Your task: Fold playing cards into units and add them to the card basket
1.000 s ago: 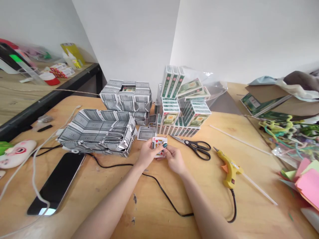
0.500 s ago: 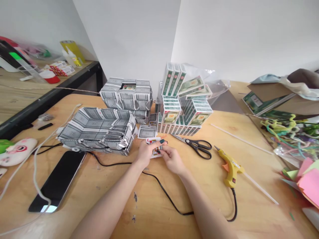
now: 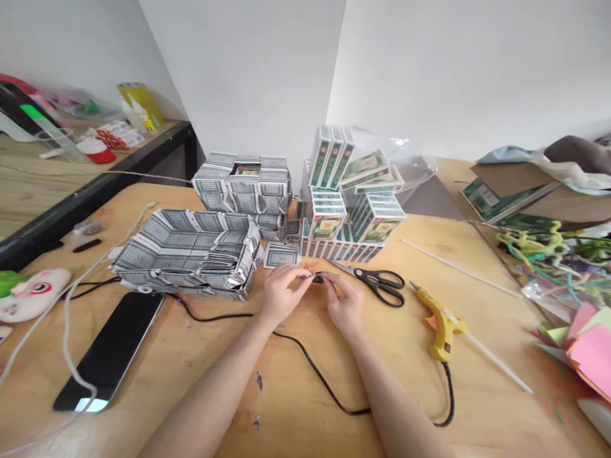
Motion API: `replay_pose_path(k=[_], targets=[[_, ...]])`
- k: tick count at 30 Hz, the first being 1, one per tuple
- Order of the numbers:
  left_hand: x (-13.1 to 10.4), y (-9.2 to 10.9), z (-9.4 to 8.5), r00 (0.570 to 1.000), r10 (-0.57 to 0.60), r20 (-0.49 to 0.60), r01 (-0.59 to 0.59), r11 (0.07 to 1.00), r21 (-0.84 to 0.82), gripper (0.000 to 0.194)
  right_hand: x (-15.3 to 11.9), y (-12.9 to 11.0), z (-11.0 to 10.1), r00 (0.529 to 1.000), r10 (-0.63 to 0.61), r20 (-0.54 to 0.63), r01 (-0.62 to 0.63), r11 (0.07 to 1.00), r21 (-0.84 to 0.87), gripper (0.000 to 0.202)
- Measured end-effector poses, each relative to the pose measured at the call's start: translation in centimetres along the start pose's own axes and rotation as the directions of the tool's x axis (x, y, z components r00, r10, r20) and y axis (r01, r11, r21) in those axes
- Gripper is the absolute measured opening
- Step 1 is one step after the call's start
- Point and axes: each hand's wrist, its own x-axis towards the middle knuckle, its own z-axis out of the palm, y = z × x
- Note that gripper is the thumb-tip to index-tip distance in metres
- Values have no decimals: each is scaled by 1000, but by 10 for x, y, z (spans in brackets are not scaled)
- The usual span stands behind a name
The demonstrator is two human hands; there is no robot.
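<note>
My left hand [image 3: 281,294] and my right hand [image 3: 344,301] meet near the middle of the table, fingertips pinched together. Between them is a playing card [image 3: 311,275], seen almost edge-on and mostly hidden by the fingers. Just behind my left hand lies a small pile of face-down cards [image 3: 280,254]. To its left stands an open box built of folded cards [image 3: 157,254], with loose folded pieces in its right end. A closed card-built box [image 3: 243,184] stands behind it. Black-handled scissors [image 3: 379,283] lie right of my right hand.
Boxed card decks [image 3: 341,219] are stacked at the back. A yellow glue gun [image 3: 443,324] lies on the right, its black cord crossing the table. A phone [image 3: 112,350] lies on the left under a white cable. Pink paper [image 3: 592,346] sits at the right edge.
The card, a king of hearts lying face up between my hands before, has been tipped so its face no longer shows. My right hand has shifted slightly right.
</note>
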Motion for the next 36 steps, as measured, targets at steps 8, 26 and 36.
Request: replay_pose_path(k=[8,26,36], targets=[[-3,-7,0,995,91,-51,-85,991,103,12,0,3,2,989,-138,48,144,978,-152,24],[-4,-6,1,998,1,-69,9,988,157,18,-1,1,3,993,-84,81,98,976,-197,26],[-4,-7,1,992,-111,-67,119,986,118,20,3,1,0,992,-4,128,10,999,-44,25]])
